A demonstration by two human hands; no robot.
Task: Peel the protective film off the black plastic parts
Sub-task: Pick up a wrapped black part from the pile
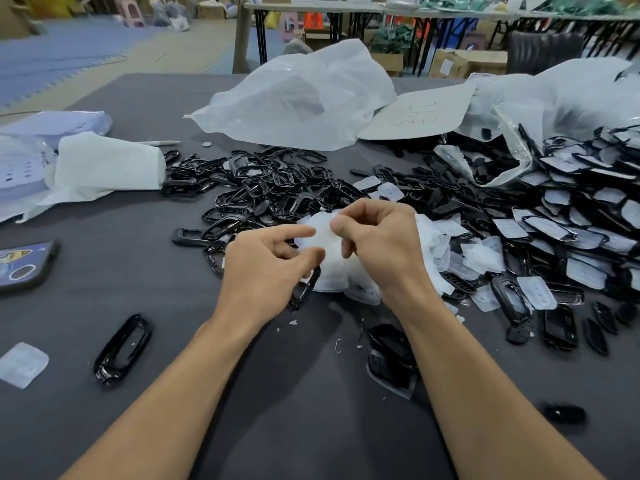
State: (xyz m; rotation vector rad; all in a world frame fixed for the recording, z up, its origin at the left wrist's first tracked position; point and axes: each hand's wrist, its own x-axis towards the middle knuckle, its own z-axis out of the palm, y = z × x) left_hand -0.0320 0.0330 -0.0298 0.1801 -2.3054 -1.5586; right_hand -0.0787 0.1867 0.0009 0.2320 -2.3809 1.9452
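My left hand grips a black plastic frame part that hangs below its curled fingers, with the index finger pointing right. My right hand pinches a piece of translucent white film between thumb and fingers, close beside the left hand. Under both hands lies a heap of peeled film. A pile of bare glossy black frames spreads behind the hands. Film-covered black parts are heaped at the right.
A single black frame lies at the front left, with a loose film piece beside it. A phone rests at the left edge. White plastic bags and a folded white cloth sit farther back. More black parts lie near my right forearm.
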